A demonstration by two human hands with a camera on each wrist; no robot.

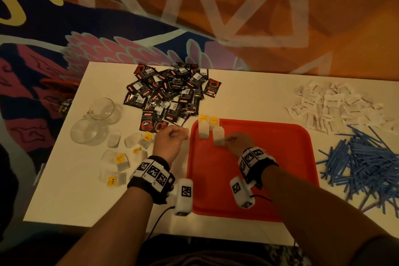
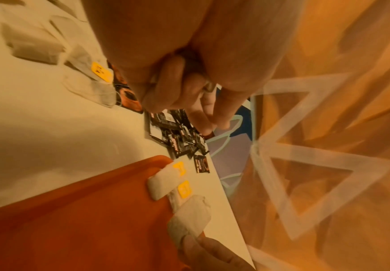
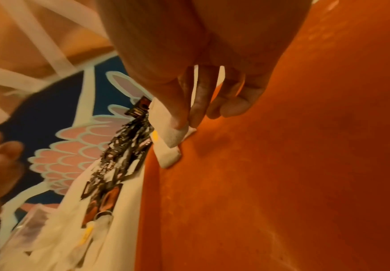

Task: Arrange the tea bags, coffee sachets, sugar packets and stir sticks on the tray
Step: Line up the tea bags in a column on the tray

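Observation:
A red tray (image 1: 269, 157) lies on the white table. Two tea bags with yellow tags sit side by side at its far left corner: one (image 1: 203, 128) lies free, the other (image 1: 218, 135) is pinched at its near end by my right hand (image 1: 232, 141); the right wrist view shows thumb and forefinger on the tea bag (image 3: 174, 136). My left hand (image 1: 172, 136) hovers curled just left of the tray and holds nothing. Loose tea bags (image 1: 121, 157) lie left of it. Black coffee sachets (image 1: 170, 95), white sugar packets (image 1: 336, 103) and blue stir sticks (image 1: 362, 157) lie in heaps.
Two clear glass cups (image 1: 95, 121) stand at the table's left, beyond the loose tea bags. Patterned cloth (image 1: 129, 28) hangs behind the table's far edge. Cables trail from the wrist cameras near the table's front edge.

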